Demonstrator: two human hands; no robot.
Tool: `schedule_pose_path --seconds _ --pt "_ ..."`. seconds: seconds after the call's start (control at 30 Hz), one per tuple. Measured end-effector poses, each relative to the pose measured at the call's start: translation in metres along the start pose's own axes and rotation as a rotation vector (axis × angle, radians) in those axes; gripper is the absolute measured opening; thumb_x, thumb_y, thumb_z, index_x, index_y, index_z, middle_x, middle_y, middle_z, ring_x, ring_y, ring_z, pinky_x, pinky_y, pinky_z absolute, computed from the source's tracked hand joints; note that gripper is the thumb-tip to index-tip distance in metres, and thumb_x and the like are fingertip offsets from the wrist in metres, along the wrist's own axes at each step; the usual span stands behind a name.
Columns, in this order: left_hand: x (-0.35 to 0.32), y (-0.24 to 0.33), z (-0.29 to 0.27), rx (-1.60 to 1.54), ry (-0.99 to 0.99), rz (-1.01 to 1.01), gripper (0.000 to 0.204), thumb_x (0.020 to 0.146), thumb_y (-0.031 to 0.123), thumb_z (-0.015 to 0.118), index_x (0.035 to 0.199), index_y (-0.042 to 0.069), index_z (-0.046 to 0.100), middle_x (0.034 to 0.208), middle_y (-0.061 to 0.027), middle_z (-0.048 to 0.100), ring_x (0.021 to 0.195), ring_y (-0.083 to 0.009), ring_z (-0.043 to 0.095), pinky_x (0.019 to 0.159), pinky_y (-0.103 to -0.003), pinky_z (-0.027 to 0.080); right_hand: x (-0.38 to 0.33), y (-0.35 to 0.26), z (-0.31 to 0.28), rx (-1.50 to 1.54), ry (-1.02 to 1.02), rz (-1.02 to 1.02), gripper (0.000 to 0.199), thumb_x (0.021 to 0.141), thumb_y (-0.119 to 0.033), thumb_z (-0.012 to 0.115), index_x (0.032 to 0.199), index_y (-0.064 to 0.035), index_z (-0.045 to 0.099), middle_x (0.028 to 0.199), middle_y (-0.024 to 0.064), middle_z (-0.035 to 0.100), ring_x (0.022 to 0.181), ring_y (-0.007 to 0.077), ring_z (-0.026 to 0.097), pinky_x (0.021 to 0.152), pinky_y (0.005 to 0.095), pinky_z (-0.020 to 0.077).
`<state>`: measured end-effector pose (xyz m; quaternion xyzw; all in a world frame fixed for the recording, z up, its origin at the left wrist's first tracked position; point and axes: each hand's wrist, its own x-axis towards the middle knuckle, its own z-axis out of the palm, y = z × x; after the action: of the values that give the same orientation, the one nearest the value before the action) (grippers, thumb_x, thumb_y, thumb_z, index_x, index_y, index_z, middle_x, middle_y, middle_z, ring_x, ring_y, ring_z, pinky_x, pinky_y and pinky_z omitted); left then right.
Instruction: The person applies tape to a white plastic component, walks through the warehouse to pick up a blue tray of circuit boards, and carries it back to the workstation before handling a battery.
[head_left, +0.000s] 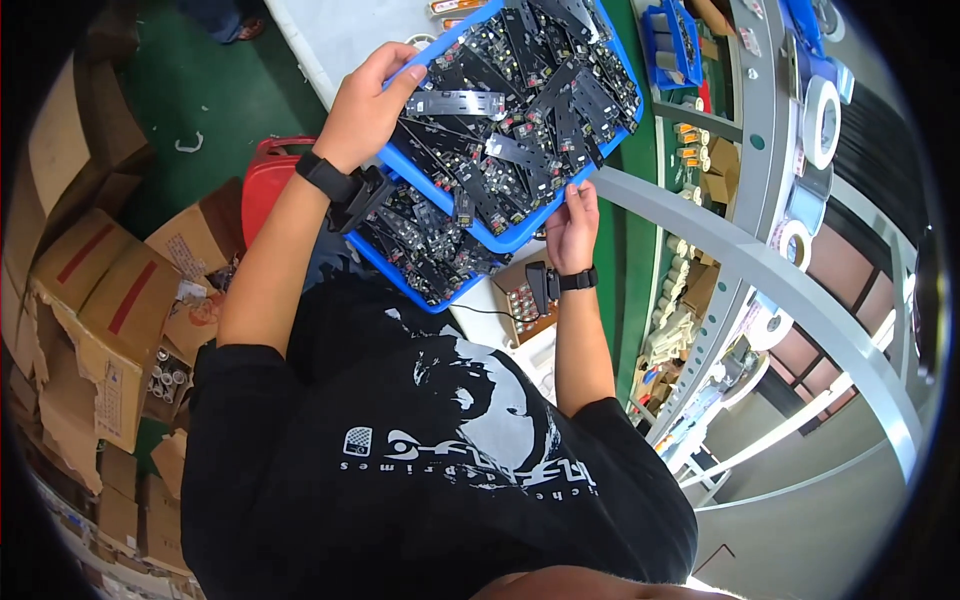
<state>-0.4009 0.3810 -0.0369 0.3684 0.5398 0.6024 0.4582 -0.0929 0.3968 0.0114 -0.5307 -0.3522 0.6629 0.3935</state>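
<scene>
A blue plastic bin [512,238] heaped with black circuit boards [530,90] is between my two hands. My left hand [375,108] is closed on the bin's left rim, with its thumb over the edge by the boards. My right hand [573,228] grips the near right side of the same bin, thumb up at the rim; its other fingers are partly hidden. Below and nearer to me, a second blue bin [388,270] holds more black boards, and the upper bin overlaps part of it. Each of my wrists wears a black strap with a small device.
A white table [310,45] lies beyond the left hand. At left are a red plastic stool [262,195] and torn cardboard boxes [100,320]. A grey metal frame [700,210], a small blue bin [672,50] and tape rolls [822,122] stand at right. A small box [525,308] sits near my right wrist.
</scene>
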Motion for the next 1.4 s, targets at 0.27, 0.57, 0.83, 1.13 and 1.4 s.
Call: schedule_pose_path --seconds 0.27,0.57,0.83,1.13,1.4 --pt "0.05 -0.016 0.024 0.059 -0.056 0.024 0.025 0.09 0.022 0.053 0.103 0.001 0.054 0.088 -0.0088 0.063 0.084 -0.014 0.058 0.075 -0.028 0.045 0.027 -0.003 -0.005 0.079 0.065 -0.052 0.017 0.091 -0.008 0.046 0.107 -0.004 0.044 0.102 0.0089 0.056 0.092 0.0169 0.056 0.085 0.035 0.0465" --pt "0.147 -0.025 0.064 -0.071 -0.048 0.001 0.02 0.089 0.01 0.05 0.106 0.001 0.052 0.081 -0.0016 0.056 0.072 -0.0083 0.051 0.064 -0.022 0.042 0.083 -0.039 0.01 0.321 0.009 -0.251 0.046 0.089 -0.016 0.044 0.132 -0.0021 0.035 0.129 0.0095 0.047 0.118 0.0233 0.044 0.102 0.0392 0.0314" --pt "0.195 -0.031 0.094 -0.135 -0.071 -0.034 0.028 0.09 0.021 0.055 0.108 0.0 0.055 0.09 -0.0038 0.06 0.084 -0.0087 0.051 0.073 -0.023 0.041 0.108 -0.043 -0.001 0.494 -0.015 -0.315 0.047 0.087 -0.014 0.045 0.132 -0.0032 0.036 0.13 0.0093 0.046 0.118 0.0224 0.045 0.102 0.0405 0.0322" --pt "0.228 -0.036 0.12 0.019 0.011 0.037 0.03 0.088 0.022 0.058 0.105 -0.002 0.058 0.088 -0.0059 0.061 0.079 -0.0113 0.052 0.071 -0.024 0.042 0.046 -0.031 -0.005 0.376 0.188 -0.229 0.037 0.089 -0.014 0.05 0.123 -0.0013 0.043 0.118 0.0142 0.054 0.105 0.0246 0.055 0.093 0.0386 0.0424" --pt "0.274 -0.042 0.126 0.182 -0.014 0.152 0.033 0.089 0.024 0.056 0.106 -0.004 0.058 0.093 -0.0084 0.062 0.083 -0.0144 0.054 0.076 -0.028 0.043 -0.148 0.033 -0.054 -0.618 -0.055 0.238 0.02 0.091 -0.02 0.049 0.084 -0.0023 0.056 0.071 0.0101 0.059 0.065 0.0184 0.056 0.062 0.0314 0.0461"
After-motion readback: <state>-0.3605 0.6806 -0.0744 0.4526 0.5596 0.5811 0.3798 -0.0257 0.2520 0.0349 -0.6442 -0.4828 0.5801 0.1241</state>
